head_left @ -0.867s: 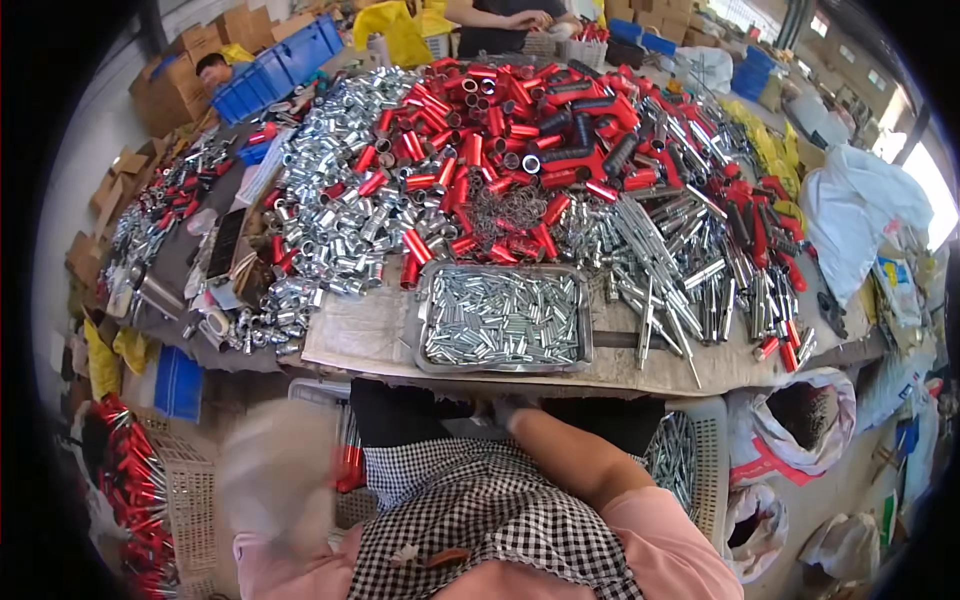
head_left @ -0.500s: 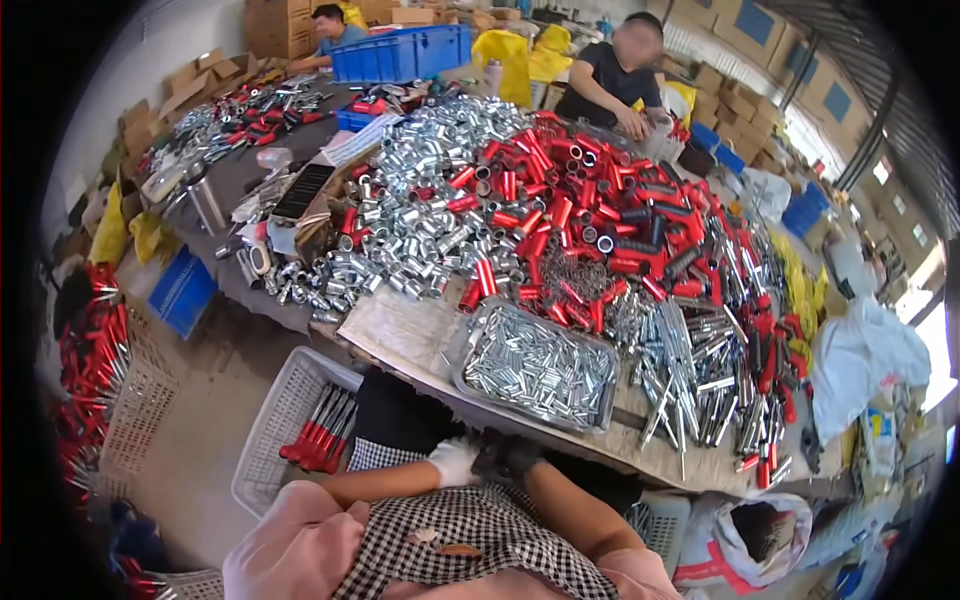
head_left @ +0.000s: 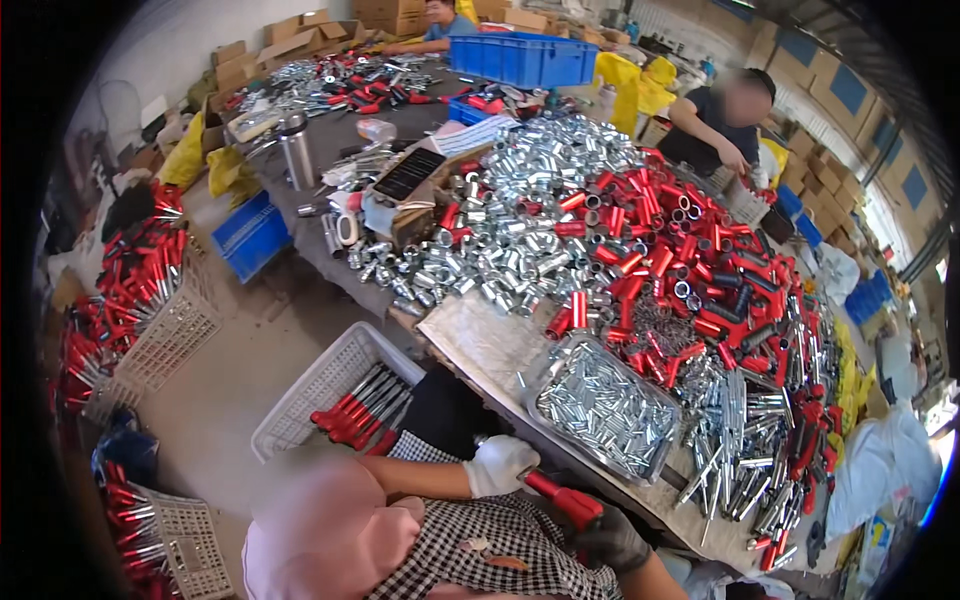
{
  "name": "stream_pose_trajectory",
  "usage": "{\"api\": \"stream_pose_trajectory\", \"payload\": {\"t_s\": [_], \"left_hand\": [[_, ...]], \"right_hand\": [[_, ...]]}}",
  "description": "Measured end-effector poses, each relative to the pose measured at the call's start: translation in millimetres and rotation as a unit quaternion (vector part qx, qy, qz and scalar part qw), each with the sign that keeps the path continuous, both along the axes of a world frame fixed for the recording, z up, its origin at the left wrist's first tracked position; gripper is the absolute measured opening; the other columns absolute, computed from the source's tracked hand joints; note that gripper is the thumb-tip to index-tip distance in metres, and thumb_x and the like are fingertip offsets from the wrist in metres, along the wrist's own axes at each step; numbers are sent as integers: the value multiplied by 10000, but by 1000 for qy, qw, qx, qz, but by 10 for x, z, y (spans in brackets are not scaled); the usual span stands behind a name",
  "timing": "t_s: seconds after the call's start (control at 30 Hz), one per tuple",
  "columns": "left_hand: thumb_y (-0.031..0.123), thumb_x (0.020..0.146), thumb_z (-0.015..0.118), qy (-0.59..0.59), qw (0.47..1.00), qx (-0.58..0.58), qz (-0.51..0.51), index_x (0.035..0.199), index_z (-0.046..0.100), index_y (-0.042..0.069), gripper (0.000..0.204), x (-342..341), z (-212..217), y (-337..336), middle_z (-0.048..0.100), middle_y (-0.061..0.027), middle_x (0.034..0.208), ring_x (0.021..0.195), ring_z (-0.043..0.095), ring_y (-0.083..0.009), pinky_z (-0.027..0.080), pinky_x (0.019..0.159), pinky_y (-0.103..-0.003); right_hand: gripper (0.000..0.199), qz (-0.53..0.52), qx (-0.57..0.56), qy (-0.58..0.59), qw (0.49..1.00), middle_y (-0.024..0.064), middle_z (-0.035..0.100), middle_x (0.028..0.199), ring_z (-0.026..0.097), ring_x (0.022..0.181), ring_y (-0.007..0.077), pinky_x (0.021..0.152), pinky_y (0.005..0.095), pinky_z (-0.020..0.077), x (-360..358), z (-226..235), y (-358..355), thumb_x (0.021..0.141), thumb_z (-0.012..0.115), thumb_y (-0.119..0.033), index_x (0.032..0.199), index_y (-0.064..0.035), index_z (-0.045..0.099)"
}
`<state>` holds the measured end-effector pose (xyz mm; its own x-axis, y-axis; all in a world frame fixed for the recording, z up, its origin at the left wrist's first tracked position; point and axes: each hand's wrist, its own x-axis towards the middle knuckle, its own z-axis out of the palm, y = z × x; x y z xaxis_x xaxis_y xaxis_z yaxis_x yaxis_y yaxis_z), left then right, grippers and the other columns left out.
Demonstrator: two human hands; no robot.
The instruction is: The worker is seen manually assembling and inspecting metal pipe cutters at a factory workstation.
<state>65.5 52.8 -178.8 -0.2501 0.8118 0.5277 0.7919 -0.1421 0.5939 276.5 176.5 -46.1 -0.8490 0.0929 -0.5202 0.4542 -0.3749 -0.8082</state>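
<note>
My left hand [head_left: 502, 466], in a white glove, is closed around one end of a red-handled tool [head_left: 565, 499], in front of my checkered apron. Closed on the tool's wider red end is my right hand [head_left: 615, 541], in a dark glove. The part inside the left glove is hidden. A bit of metal shows just beyond that glove. Left of my lap, a white basket [head_left: 290, 412] holds several red-handled tools with metal shafts [head_left: 365, 408]. On the table edge before me stands a clear tray [head_left: 655, 476] of small metal pins [head_left: 605, 405].
Piles of silver sockets [head_left: 500, 245], red sleeves [head_left: 660, 260] and metal rods [head_left: 735, 420] cover the table. A phone [head_left: 410, 174] and a steel flask [head_left: 297, 150] stand left. Baskets of red tools [head_left: 165, 345] line the floor. Across the table, a person [head_left: 715, 120] handles parts.
The view has swung left. My hands, close together at my lap before, are now apart with the red-handled tool visible between them. The person across the table has moved their hands to a small basket.
</note>
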Motion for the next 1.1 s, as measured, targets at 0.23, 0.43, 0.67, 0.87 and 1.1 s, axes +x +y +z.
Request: {"api": "stream_pose_trajectory", "payload": {"t_s": [0.23, 0.43, 0.67, 0.87, 1.1], "left_hand": [[253, 683, 677, 139, 988, -57, -42, 710, 599, 116, 160, -257, 494, -151, 573, -72, 620, 583, 616, -307, 481, 553, -435], [308, 696, 679, 240, 942, -234, -33, 676, 614, 132, 189, -486, 972, -288, 602, -68, 590, 547, 639, -287, 504, 520, -418], [278, 785, 689, -50, 841, -423, -334, 788, 641, 13, 270, -396, 712, -462, 622, -203, 685, 690, 636, -377, 495, 624, -446], [255, 811, 703, -118, 750, -517, -395, 772, 613, 8, 266, -433, 779, -256, 611, -138, 654, 637, 630, -314, 480, 582, -411], [302, 718, 718, 191, 958, -195, -88, 708, 626, 94, 228, -278, 1032, -128, 620, -112, 640, 583, 625, -355, 507, 567, -455]], "right_hand": [[610, 24, -129, 95, 987, 78, 661, 933, 644, 849, 191, 731, 326, 522, -1, 166, 16, 768, 727, -154, 1322, -29, 505], [399, 84, 17, 37, 996, 119, 658, 806, 649, 717, 256, 666, 372, 518, -379, 4, 17, 807, 674, -325, 1076, -39, 607], [505, 408, 632, 170, 637, 243, 673, 963, 673, 837, 385, 748, 479, 530, -518, 337, -192, 798, 652, -254, 1250, -48, 556], [557, 299, 658, 283, 630, 179, 663, 951, 659, 823, 344, 760, 445, 532, -231, 329, -212, 811, 632, -229, 1299, 19, 527], [483, 2, 128, 111, 986, 108, 658, 907, 616, 693, 197, 698, 346, 526, -87, 69, -115, 826, 680, -230, 1244, -12, 576]]}}
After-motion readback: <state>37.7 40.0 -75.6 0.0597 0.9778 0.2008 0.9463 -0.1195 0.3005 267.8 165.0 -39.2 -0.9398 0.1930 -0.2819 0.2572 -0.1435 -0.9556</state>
